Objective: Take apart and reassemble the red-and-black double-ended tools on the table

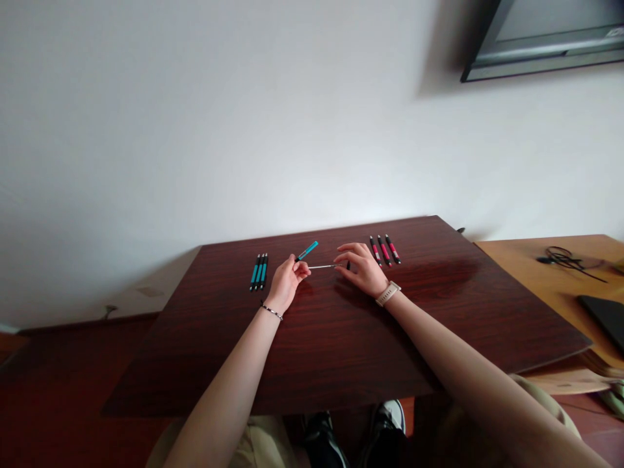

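My left hand (287,281) is closed around a teal pen barrel (307,251) that points up and to the right above the dark wooden table (341,338). My right hand (359,266) pinches the end of a thin white refill (322,266) that stretches toward my left hand. The two hands are a short gap apart at the far middle of the table. Three teal pens (259,272) lie side by side left of my left hand. Three red pens (385,249) lie side by side right of my right hand.
A lighter wooden table (560,279) adjoins on the right, with a black cable (565,259) and a dark flat object (604,315) on it. A white wall stands behind the table. A dark screen (546,39) hangs at the upper right. My shoes (355,429) show below the table's front edge.
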`<state>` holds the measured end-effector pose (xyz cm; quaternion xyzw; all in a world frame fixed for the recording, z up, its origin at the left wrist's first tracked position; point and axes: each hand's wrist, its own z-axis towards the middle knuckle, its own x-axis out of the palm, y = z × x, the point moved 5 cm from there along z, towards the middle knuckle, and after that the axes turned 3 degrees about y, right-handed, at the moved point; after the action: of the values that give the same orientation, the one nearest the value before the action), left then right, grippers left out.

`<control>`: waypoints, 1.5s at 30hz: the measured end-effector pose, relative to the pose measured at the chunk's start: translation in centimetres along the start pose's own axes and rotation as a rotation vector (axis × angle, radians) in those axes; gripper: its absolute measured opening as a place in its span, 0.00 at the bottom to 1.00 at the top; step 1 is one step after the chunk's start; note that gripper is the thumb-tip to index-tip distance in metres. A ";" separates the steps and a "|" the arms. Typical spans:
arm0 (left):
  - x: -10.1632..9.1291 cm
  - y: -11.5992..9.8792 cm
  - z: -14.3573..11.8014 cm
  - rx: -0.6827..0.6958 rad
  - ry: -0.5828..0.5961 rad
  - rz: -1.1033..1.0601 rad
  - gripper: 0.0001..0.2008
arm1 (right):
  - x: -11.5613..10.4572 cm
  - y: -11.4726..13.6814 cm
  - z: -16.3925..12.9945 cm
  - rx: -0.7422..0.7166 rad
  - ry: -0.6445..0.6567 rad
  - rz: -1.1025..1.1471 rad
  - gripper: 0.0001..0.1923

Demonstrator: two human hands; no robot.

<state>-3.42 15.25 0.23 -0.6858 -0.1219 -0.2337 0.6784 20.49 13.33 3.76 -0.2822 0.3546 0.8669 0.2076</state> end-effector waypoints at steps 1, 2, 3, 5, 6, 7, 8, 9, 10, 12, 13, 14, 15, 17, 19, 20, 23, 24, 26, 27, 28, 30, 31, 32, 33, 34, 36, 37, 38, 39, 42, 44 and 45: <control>0.0 0.0 0.0 0.001 0.004 0.004 0.25 | 0.0 0.1 0.0 -0.001 -0.003 0.000 0.04; 0.0 0.0 0.0 0.004 0.007 0.008 0.25 | -0.1 0.1 0.0 -0.003 -0.006 0.000 0.04; 0.0 0.1 0.0 0.008 0.010 0.011 0.25 | -0.1 0.2 0.0 -0.003 -0.010 -0.001 0.04; -0.1 0.2 0.1 0.014 0.015 0.015 0.25 | -0.1 0.3 0.1 -0.007 -0.014 -0.004 0.04; -0.2 0.2 0.1 0.020 0.012 0.013 0.25 | -0.2 0.4 0.1 -0.010 -0.017 -0.004 0.04; -0.3 0.2 0.2 0.028 0.004 0.010 0.24 | -0.2 0.4 0.1 -0.013 -0.020 -0.004 0.03; -0.5 0.2 0.2 0.037 -0.007 0.006 0.24 | -0.3 0.4 0.1 -0.013 -0.025 -0.003 0.03; -0.7 0.1 0.3 0.047 -0.024 0.001 0.23 | -0.4 0.3 0.1 -0.011 -0.029 -0.003 0.04; -1.0 0.1 0.4 0.057 -0.047 -0.004 0.22 | -0.5 0.2 0.1 -0.006 -0.034 -0.002 0.04; -1.7 -0.1 0.5 0.070 -0.098 -0.014 0.22 | -0.7 0.0 0.1 0.011 -0.045 -0.009 0.04; -2.0 -0.2 0.6 0.076 -0.122 -0.017 0.22 | -0.7 -0.1 0.1 0.020 -0.052 -0.017 0.04; -2.3 -0.3 0.7 0.081 -0.145 -0.017 0.23 | -0.8 -0.2 0.1 0.028 -0.060 -0.028 0.04; -2.5 -0.4 0.7 0.087 -0.167 -0.010 0.23 | -0.9 -0.3 0.1 0.034 -0.065 -0.040 0.04; -2.9 -0.4 0.7 0.098 -0.203 0.032 0.24 | -0.8 -0.3 0.1 0.034 -0.066 -0.067 0.04; -2.9 -0.3 0.6 0.102 -0.221 0.111 0.25 | -0.6 -0.2 0.0 0.019 -0.048 -0.099 0.05; -2.7 -0.2 0.5 0.102 -0.215 0.160 0.26 | -0.5 -0.1 0.0 0.008 -0.032 -0.120 0.05; -1.6 0.1 0.1 0.082 -0.149 0.319 0.27 | 0.1 0.1 0.0 -0.028 0.026 -0.204 0.05; -1.1 0.2 0.0 0.064 -0.120 0.373 0.27 | 0.3 0.1 0.0 -0.042 0.045 -0.235 0.04; -0.3 0.4 -0.3 0.023 -0.071 0.471 0.28 | 0.6 0.2 0.0 -0.070 0.076 -0.289 0.04; 0.0 0.5 -0.4 0.002 -0.051 0.512 0.29 | 0.7 0.1 -0.1 -0.080 0.089 -0.311 0.04; 0.3 0.6 -0.5 -0.018 -0.033 0.549 0.29 | 0.8 0.1 -0.1 -0.087 0.101 -0.329 0.04; 0.8 0.8 -0.7 -0.054 -0.003 0.609 0.29 | 1.0 -0.1 -0.1 -0.090 0.120 -0.358 0.04; 1.0 0.9 -0.8 -0.072 0.009 0.630 0.29 | 1.1 -0.3 -0.1 -0.087 0.127 -0.370 0.04; 1.2 1.0 -1.0 -0.089 0.020 0.641 0.29 | 1.2 -0.4 -0.1 -0.081 0.133 -0.379 0.05; 1.4 1.0 -1.1 -0.104 0.029 0.643 0.28 | 1.3 -0.6 -0.1 -0.074 0.137 -0.386 0.05; 1.6 1.1 -1.3 -0.117 0.035 0.639 0.28 | 1.4 -0.8 -0.1 -0.068 0.140 -0.389 0.05; 1.9 1.1 -1.5 -0.130 0.040 0.624 0.27 | 1.6 -1.1 -0.1 -0.057 0.143 -0.389 0.05; 2.0 1.1 -1.6 -0.127 0.041 0.616 0.27 | 1.7 -1.1 -0.1 -0.052 0.139 -0.387 0.06; 2.1 1.0 -1.6 -0.114 0.037 0.608 0.27 | 1.7 -1.2 0.0 -0.046 0.131 -0.384 0.07; 2.1 0.9 -1.5 -0.090 0.026 0.601 0.27 | 1.6 -1.1 0.0 -0.037 0.118 -0.380 0.08; 1.5 0.2 -1.2 0.031 -0.054 0.586 0.28 | 1.1 -0.7 0.0 -0.018 0.078 -0.363 0.08; 0.9 0.0 -1.0 0.091 -0.110 0.569 0.27 | 0.8 -0.2 0.0 -0.019 0.072 -0.354 0.06; 0.7 0.0 -0.9 0.101 -0.128 0.555 0.27 | 0.7 0.0 0.0 -0.023 0.076 -0.354 0.06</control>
<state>-3.01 14.24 0.57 -0.6717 0.0166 0.0110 0.7406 20.03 13.44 3.30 -0.3753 0.2971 0.8095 0.3401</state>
